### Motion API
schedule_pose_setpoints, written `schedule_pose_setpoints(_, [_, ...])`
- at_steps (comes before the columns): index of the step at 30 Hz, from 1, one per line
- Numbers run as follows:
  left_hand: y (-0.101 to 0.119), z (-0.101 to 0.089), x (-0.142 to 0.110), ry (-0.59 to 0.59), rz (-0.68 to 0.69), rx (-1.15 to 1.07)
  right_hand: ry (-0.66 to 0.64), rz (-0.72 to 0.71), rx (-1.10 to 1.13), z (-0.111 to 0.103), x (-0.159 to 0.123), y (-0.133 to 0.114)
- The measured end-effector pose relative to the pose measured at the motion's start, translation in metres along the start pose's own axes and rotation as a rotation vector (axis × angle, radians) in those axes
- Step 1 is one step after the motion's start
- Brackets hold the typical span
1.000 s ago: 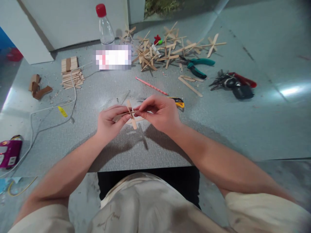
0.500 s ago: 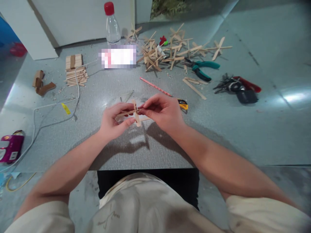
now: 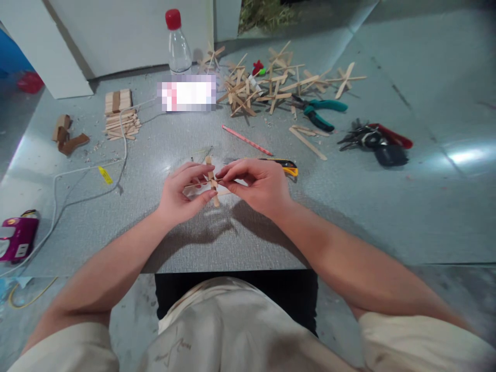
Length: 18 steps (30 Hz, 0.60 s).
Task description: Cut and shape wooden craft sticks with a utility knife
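Between my hands is a small cross of flat wooden craft sticks point(image 3: 215, 198), held just above the grey table. My left hand point(image 3: 177, 192) has its fingers and thumb around the cross from the left, with one stick running back into the palm. From the right, my right hand point(image 3: 263, 182) pinches at the middle of the cross with thumb and forefinger; its fingertips hide the exact part gripped. Partly behind my right hand lies a yellow and black utility knife point(image 3: 291, 168). A pink patterned pencil point(image 3: 247, 140) rests just beyond it.
Assembled stick crosses point(image 3: 241, 93) are heaped at the back, near teal-handled pliers point(image 3: 327, 106). Keys point(image 3: 374, 140) lie right. Left are loose sticks point(image 3: 121, 126), a banded bundle point(image 3: 124, 99), brown paper point(image 3: 75, 142) and a white cable point(image 3: 124, 139). A red-capped bottle point(image 3: 179, 51) stands behind.
The cross has shifted slightly left and turned a little in my fingers. My right hand has rotated, its fingers now lying flatter, still pinching at the middle.
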<state>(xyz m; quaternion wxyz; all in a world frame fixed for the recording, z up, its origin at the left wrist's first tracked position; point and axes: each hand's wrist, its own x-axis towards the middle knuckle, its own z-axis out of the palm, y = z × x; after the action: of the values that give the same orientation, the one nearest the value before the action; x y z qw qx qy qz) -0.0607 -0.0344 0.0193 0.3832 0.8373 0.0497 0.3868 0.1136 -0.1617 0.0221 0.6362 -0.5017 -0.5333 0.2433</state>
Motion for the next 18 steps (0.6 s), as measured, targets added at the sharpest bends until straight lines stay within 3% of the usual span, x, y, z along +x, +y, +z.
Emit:
schedule_pose_setpoints(7, [-0.0065, 0.0001, -0.0038, 0.001, -0.078, -0.158, 0.003, -0.125, -0.105, -0.0025, 0.0004, -0.0062])
schedule_pose_setpoints(12, [-0.0062, 0.0019, -0.0056, -0.014, -0.304, -0.338, 0.030, -0.027, -0.045, -0.0009, -0.0010, -0.0043])
schedule_pose_setpoints(18, [-0.0042, 0.0028, -0.0032, -0.014, -0.301, -0.357, 0.046, 0.042, -0.021, 0.0008, -0.0020, -0.0036])
